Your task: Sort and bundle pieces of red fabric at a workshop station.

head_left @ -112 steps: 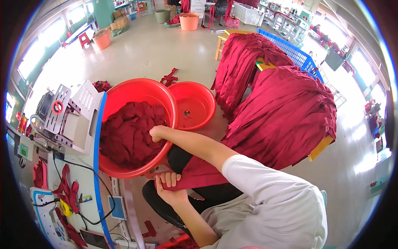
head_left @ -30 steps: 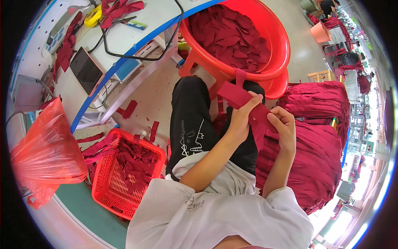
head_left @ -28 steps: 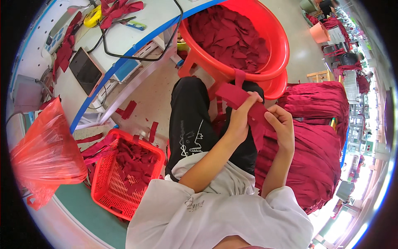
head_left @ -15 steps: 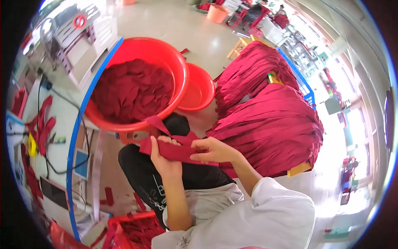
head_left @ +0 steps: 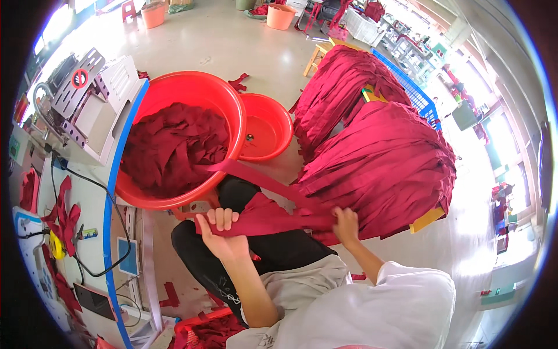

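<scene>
A dark red fabric strip (head_left: 282, 222) is stretched across my lap between my two hands. My left hand (head_left: 225, 231) is closed on its left end, the thumb pointing outward. At the other end my right hand (head_left: 346, 225) pinches the cloth, its fingertips partly hidden, next to the large pile of draped red fabric strips (head_left: 378, 163). A narrower length of the same cloth (head_left: 261, 177) runs from the big red tub (head_left: 231, 110) toward the pile, passing above my hands. Inside that tub lies a loose heap of red fabric pieces (head_left: 177, 142).
A smaller red basin (head_left: 279, 125) stands beside the big tub. To the left is a blue-edged worktable (head_left: 96, 192) with a machine, cables and scraps. Behind the pile sits a blue crate (head_left: 407, 81). A red basket (head_left: 200, 321) of scraps is near my left leg.
My right hand has moved right, away from my left, drawing the fabric strip out long. My left hand has shifted slightly down. The view has tilted, showing more floor at the far side.
</scene>
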The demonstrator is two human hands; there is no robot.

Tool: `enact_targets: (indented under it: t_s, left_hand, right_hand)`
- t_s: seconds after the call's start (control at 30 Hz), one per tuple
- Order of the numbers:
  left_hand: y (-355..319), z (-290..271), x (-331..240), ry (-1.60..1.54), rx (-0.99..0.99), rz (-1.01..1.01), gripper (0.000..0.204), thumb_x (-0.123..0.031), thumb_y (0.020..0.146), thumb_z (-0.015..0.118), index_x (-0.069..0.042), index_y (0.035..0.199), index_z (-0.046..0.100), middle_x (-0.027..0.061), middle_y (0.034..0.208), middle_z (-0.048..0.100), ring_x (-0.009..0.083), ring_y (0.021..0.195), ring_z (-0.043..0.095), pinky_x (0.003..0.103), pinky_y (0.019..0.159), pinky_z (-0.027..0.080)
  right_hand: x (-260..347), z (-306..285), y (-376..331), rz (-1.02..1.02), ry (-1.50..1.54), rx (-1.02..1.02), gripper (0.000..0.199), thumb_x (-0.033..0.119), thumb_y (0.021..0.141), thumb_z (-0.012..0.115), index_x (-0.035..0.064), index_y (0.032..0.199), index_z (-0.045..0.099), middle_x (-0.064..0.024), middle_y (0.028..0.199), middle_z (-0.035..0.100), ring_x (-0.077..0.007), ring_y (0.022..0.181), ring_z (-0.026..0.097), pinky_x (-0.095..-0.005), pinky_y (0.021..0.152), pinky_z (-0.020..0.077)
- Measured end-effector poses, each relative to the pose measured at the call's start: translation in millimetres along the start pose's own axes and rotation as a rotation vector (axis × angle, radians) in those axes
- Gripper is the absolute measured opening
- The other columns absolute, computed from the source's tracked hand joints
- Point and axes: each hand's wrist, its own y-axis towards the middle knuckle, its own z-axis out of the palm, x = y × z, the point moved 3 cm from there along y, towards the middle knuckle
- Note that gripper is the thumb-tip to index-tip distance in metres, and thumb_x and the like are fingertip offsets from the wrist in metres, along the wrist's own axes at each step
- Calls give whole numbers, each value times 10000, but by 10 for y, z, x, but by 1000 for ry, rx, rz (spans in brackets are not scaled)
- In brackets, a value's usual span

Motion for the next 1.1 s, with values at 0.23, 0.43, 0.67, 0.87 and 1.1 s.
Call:
enact_targets:
  t_s: [0.23, 0.43, 0.67, 0.87, 1.1]
  left_hand:
    - [-4, -183, 370, 101, -117, -239, 428, -386, 1041, 410, -147, 688, 371, -37, 568, 292, 109, 502, 265, 294, 554, 266]
    - [59, -166, 49, 38, -105, -162, 424, -366, 1041, 420, -153, 678, 368, -38, 561, 286, 107, 502, 272, 286, 556, 265]
    - [63, -116, -143, -49, -11, -110, 406, -339, 1046, 418, -145, 692, 375, -32, 591, 302, 107, 547, 289, 297, 592, 290]
    - [89, -186, -12, -17, -64, -138, 400, -356, 1039, 430, -137, 705, 403, -29, 595, 315, 124, 556, 331, 307, 614, 322]
    - [49, -205, -73, 4, -92, -80, 406, -367, 1033, 438, -132, 703, 409, -28, 583, 323, 121, 551, 339, 291, 606, 331]
  right_hand:
    - [-915, 112, -1956, 368, 14, 428, 169, 133, 756, 655, 91, 910, 600, -163, 862, 683, -400, 802, 645, -533, 722, 488]
    - [-2245, 461, -2955, 688, 150, 575, 203, 207, 807, 614, 92, 973, 633, -135, 848, 687, -353, 824, 658, -507, 732, 503]
    - [-2996, 910, -3621, 983, 373, 933, 297, 323, 918, 517, 88, 1011, 674, -76, 803, 687, -267, 792, 653, -482, 720, 496]
    - [-504, 1238, -636, 360, 1060, 345, 319, 282, 953, 543, -11, 848, 613, -179, 766, 625, -242, 685, 589, -375, 665, 465]
    - [2798, -259, 1854, -310, 1079, 256, 168, 156, 968, 581, -6, 987, 625, -45, 725, 605, -98, 667, 568, -261, 626, 468]
